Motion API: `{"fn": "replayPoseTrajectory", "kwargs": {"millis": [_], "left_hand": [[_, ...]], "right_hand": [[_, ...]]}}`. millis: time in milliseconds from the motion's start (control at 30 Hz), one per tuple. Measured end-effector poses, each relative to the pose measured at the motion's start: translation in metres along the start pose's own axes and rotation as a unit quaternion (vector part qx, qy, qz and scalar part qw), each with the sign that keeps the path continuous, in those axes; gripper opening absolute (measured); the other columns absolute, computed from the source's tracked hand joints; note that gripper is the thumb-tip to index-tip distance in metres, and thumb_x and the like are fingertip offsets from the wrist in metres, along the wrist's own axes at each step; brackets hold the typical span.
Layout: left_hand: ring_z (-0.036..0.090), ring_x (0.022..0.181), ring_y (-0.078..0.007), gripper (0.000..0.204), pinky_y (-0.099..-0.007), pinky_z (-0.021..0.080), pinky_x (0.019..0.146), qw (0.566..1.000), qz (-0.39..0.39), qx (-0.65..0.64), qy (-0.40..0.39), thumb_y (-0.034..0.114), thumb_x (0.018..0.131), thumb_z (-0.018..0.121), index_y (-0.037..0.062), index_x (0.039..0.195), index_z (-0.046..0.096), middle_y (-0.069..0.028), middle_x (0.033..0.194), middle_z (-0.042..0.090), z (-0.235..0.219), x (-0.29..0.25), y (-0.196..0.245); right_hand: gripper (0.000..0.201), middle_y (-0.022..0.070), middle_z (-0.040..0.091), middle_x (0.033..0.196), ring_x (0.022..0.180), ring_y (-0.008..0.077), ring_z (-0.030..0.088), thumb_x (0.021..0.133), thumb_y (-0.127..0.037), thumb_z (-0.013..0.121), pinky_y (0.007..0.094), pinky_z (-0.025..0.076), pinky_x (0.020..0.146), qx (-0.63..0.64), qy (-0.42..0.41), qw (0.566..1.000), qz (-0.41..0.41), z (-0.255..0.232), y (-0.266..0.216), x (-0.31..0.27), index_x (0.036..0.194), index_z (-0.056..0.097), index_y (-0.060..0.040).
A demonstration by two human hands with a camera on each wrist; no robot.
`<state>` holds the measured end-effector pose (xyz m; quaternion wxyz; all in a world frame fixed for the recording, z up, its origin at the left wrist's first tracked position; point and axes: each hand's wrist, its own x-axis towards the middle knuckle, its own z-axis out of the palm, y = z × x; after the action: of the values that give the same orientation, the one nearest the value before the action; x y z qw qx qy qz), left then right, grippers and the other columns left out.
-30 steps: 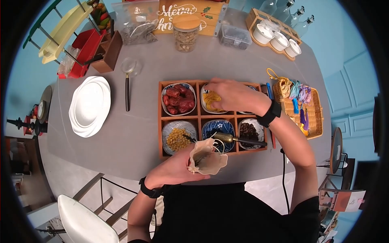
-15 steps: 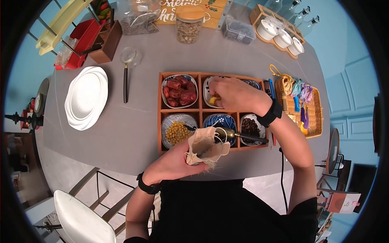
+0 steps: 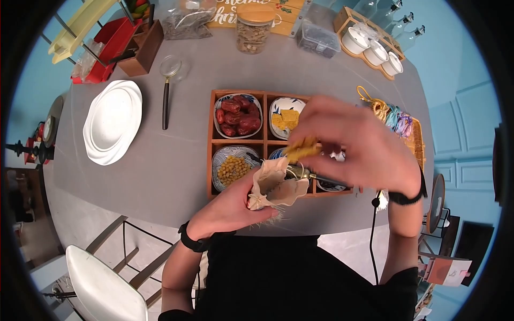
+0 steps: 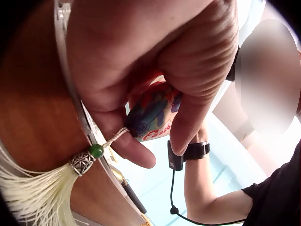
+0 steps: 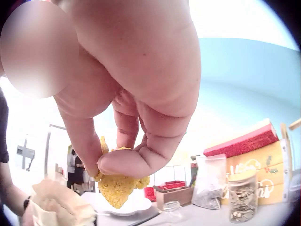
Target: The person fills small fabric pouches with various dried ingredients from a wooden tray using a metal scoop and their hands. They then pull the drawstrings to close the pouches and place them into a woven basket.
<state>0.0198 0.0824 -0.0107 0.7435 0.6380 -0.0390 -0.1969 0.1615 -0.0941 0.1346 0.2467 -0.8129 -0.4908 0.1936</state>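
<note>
My left hand (image 3: 227, 210) holds a small drawstring cloth pouch (image 3: 292, 193), its wide mouth upward. In the left wrist view, the pouch's printed side (image 4: 153, 113) shows between fingers and thumb, with a green bead (image 4: 96, 151) and a pale tassel (image 4: 40, 200) hanging from it. My right hand (image 3: 358, 150), blurred, pinches rough yellow pieces (image 5: 120, 190) between thumb and fingertips, close above the pouch's mouth. Behind it, a patterned bowl (image 3: 278, 103) contains more yellow pieces (image 3: 286, 119) in the divided wooden box (image 3: 264, 120).
Other bowls in the box hold red dates (image 3: 238, 115) and yellow beans (image 3: 233, 170). A black-handled brass tool (image 3: 329, 182) lies across the front compartments. A white plate (image 3: 113, 123) and a magnifying glass (image 3: 166, 96) lie left; a wooden-lidded jar (image 3: 254, 35) stands behind. Tassels (image 3: 399, 120) lie right.
My right hand has left the bowl of yellow pieces and come back toward the pouch, carrying some pinched. The left hand keeps its grip on the pouch. The head view has shifted slightly.
</note>
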Motion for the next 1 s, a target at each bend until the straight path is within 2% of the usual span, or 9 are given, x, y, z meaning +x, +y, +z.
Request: {"fn": "replayPoseTrajectory", "kwargs": {"millis": [300, 433, 500, 533, 700, 767, 833, 900, 1000], "left_hand": [[0.057, 0.111, -0.0137, 0.061, -0.0309, 0.046, 0.097, 0.998, 0.047, -0.032, 0.009, 0.004, 0.083, 0.074, 0.0032, 0.137, 0.044, -0.0064, 0.12, 0.059, 0.01, 0.007, -0.01], [0.057, 0.115, -0.0136, 0.058, -0.0303, 0.046, 0.099, 0.997, 0.067, -0.037, -0.004, 0.003, 0.084, 0.073, 0.0024, 0.135, 0.046, -0.0072, 0.122, 0.06, 0.007, -0.002, -0.006], [0.06, 0.115, -0.0212, 0.059, -0.0326, 0.048, 0.099, 0.966, 0.179, -0.185, -0.008, -0.005, 0.075, 0.08, 0.0044, 0.125, 0.05, -0.0076, 0.123, 0.059, 0.003, -0.003, -0.009], [0.061, 0.113, -0.0243, 0.062, -0.0349, 0.049, 0.099, 0.98, 0.055, -0.177, 0.07, -0.007, 0.072, 0.081, 0.0045, 0.124, 0.049, -0.0098, 0.119, 0.061, 0.009, -0.009, 0.004], [0.057, 0.12, -0.0207, 0.057, -0.0356, 0.046, 0.102, 0.99, 0.102, -0.097, 0.012, -0.008, 0.077, 0.073, 0.0044, 0.129, 0.052, -0.0081, 0.125, 0.06, 0.011, -0.004, -0.001], [0.062, 0.112, -0.0244, 0.054, -0.0364, 0.05, 0.097, 0.987, 0.08, -0.135, 0.045, -0.009, 0.073, 0.079, 0.0042, 0.119, 0.054, -0.0086, 0.119, 0.061, 0.014, -0.005, -0.005], [0.062, 0.112, -0.0216, 0.052, -0.0353, 0.05, 0.098, 0.977, 0.171, -0.126, 0.007, -0.007, 0.075, 0.078, 0.0031, 0.12, 0.056, -0.0082, 0.118, 0.062, 0.012, -0.001, -0.01], [0.062, 0.112, -0.0182, 0.054, -0.0344, 0.049, 0.098, 0.995, 0.066, -0.057, 0.055, -0.005, 0.077, 0.078, 0.0031, 0.125, 0.055, -0.0081, 0.121, 0.063, 0.009, -0.006, -0.015], [0.06, 0.113, -0.0145, 0.058, -0.0319, 0.049, 0.097, 0.996, 0.055, -0.041, 0.052, -0.004, 0.081, 0.074, 0.0042, 0.133, 0.051, -0.0062, 0.121, 0.063, 0.009, -0.011, -0.014]], "right_hand": [[0.018, 0.01, 0.063, 0.09, 0.075, 0.0315, 0.063, 0.084, -0.009, 0.063, 0.0412, 0.052, 0.067, 0.057, -0.013, 0.995, -0.085, 0.015, 0.002, -0.01, 0.101, 0.065, -0.0035], [0.021, 0.0077, 0.067, 0.087, 0.068, 0.0114, 0.06, 0.088, -0.01, 0.07, 0.0253, 0.047, 0.062, 0.074, 0.055, 0.99, 0.109, 0.001, 0.034, -0.001, 0.106, 0.069, -0.0005], [0.021, 0.0108, 0.067, 0.087, 0.072, 0.0208, 0.064, 0.086, -0.009, 0.069, 0.0319, 0.05, 0.064, -0.022, 0.054, 0.994, 0.088, 0.009, 0.063, 0.007, 0.106, 0.069, -0.0007], [0.021, 0.0108, 0.067, 0.087, 0.072, 0.0208, 0.064, 0.086, -0.009, 0.069, 0.0319, 0.05, 0.064, -0.023, 0.056, 0.994, 0.09, 0.017, 0.081, 0.012, 0.106, 0.069, -0.0007], [0.026, 0.0174, 0.063, 0.109, 0.097, 0.039, 0.061, 0.08, -0.008, 0.067, 0.045, 0.048, 0.088, -0.165, -0.03, 0.985, 0.03, 0.051, 0.113, 0.034, 0.104, 0.066, 0.0013], [0.026, 0.0174, 0.061, 0.113, 0.1, 0.0376, 0.061, 0.079, -0.009, 0.067, 0.0449, 0.047, 0.09, -0.183, -0.061, 0.98, 0.039, 0.054, 0.112, 0.042, 0.103, 0.065, 0.0019], [0.026, 0.0174, 0.058, 0.117, 0.103, 0.0362, 0.06, 0.079, -0.01, 0.068, 0.0449, 0.047, 0.092, -0.199, -0.093, 0.974, 0.047, 0.061, 0.115, 0.044, 0.102, 0.065, 0.0026], [0.023, 0.0186, 0.063, 0.109, 0.098, 0.0372, 0.062, 0.079, -0.009, 0.067, 0.0453, 0.048, 0.089, -0.277, -0.049, 0.96, 0.006, 0.07, 0.123, 0.043, 0.098, 0.066, 0.0024], [0.021, 0.0194, 0.066, 0.099, 0.094, 0.0385, 0.064, 0.079, -0.009, 0.065, 0.0456, 0.05, 0.086, -0.283, -0.067, 0.956, 0.033, 0.071, 0.127, 0.045, 0.097, 0.067, 0.0014]]}}
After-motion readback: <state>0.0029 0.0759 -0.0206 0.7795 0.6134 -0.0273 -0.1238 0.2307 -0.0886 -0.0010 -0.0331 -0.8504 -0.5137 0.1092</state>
